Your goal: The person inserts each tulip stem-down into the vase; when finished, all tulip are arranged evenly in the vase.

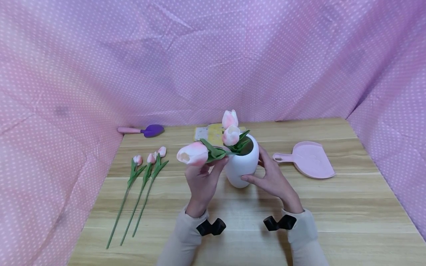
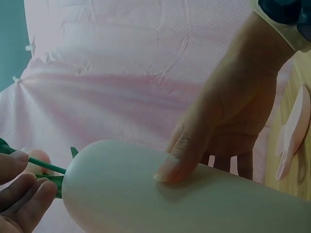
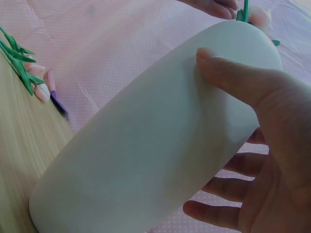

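1. While the left hand (image 1: pixel 203 184) pinches a pale pink tulip (image 1: pixel 193 153) between thumb and fingers just below its leaves, the bloom points off to the left and the stem runs rightward to the mouth of a white vase (image 1: pixel 241 171); how deep the stem goes, I cannot tell.
2. Wrapped around the vase's right side, the right hand (image 1: pixel 274 181) grips it with the thumb on the near face and the other fingers, spaced apart, around the far side.
3. Between the two hands, the vase stands on the wooden table (image 1: pixel 352 207), tilted or upright hard to judge, its mouth just right of the left fingertips.
4. Two blooms (image 1: pixel 231 135) lean out over the vase's rim, close above the left hand's pinch.
5. Well apart to the left lie three loose tulips (image 1: pixel 146 174), side by side; to the right of the right hand lies a pink dustpan (image 1: pixel 313 160).
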`<state>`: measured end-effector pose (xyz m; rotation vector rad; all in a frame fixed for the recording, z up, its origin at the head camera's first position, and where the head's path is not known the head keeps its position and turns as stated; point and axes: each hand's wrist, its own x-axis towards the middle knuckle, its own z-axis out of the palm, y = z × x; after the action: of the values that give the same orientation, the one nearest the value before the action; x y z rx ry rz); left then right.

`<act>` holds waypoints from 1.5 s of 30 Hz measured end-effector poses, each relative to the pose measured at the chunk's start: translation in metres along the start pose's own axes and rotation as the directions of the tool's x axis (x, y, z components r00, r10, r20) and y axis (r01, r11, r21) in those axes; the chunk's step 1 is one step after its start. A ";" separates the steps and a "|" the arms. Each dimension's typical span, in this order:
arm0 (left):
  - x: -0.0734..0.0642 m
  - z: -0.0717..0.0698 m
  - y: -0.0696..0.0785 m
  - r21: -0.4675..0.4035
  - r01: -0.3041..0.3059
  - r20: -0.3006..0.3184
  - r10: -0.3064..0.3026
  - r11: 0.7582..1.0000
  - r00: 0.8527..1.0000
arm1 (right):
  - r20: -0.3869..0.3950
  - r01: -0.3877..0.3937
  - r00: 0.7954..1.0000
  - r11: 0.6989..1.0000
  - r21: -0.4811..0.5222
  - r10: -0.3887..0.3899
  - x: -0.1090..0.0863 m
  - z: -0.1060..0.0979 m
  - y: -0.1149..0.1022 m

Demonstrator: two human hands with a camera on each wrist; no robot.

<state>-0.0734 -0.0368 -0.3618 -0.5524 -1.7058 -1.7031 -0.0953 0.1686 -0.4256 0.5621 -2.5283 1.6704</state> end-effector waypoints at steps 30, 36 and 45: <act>0.019 -0.025 0.032 -0.405 -0.292 -0.257 0.199 0.866 0.946 | 0.007 -0.013 1.000 1.000 0.010 0.013 0.000 0.000 -0.002; 0.019 -0.021 0.033 -0.382 -0.281 -0.251 0.194 0.880 0.948 | 0.005 -0.009 1.000 1.000 0.010 0.009 0.001 0.000 -0.001; 0.014 -0.008 0.018 -0.348 -0.165 -0.056 0.156 0.923 0.986 | 0.004 0.003 1.000 1.000 0.006 -0.003 0.000 0.000 0.001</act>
<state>-0.0689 -0.0457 -0.3399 -0.8049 -1.3002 -1.8947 -0.0961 0.1692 -0.4267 0.5701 -2.5244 1.6783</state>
